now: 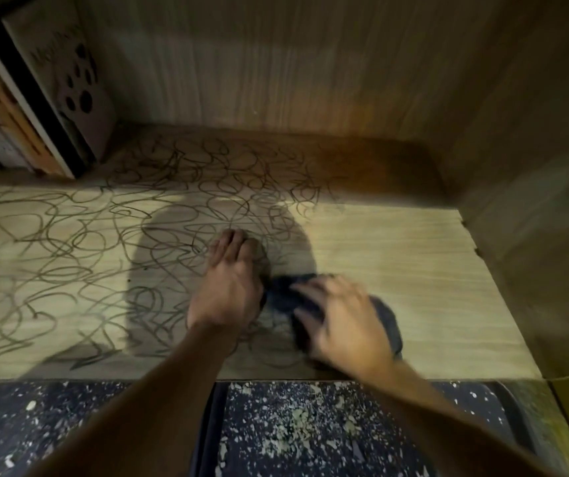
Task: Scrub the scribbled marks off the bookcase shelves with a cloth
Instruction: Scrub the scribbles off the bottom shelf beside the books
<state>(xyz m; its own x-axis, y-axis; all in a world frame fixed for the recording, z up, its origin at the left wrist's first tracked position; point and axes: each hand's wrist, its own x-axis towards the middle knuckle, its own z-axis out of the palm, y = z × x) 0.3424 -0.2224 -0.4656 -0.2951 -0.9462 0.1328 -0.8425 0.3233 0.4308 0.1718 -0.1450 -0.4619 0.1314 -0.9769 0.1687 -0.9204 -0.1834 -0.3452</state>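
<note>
Scribbled marks (pixel 79 242) cover the shelf (pixel 396 256) from its left edge to the middle; the right part looks bare. The dark cloth (pixel 281 294) lies near the front edge under the spread, blurred right hand (pixel 339 318). The left hand (pixel 233 273) presses flat beside it. Scrubbing could smear pigment rightward, or the bunched cloth could slip off the front edge.

The shelf (pixel 379 256) is pale wood-grain laminate, smooth and matt, with dark waxy-looking scribbled marks (pixel 79 242) looping over its left part. The back panel (pixel 276 63) shows the same streaked wood finish. The cloth (pixel 284 297) looks dark, soft and matt. The floor (pixel 293 428) is dark speckled stone.
</note>
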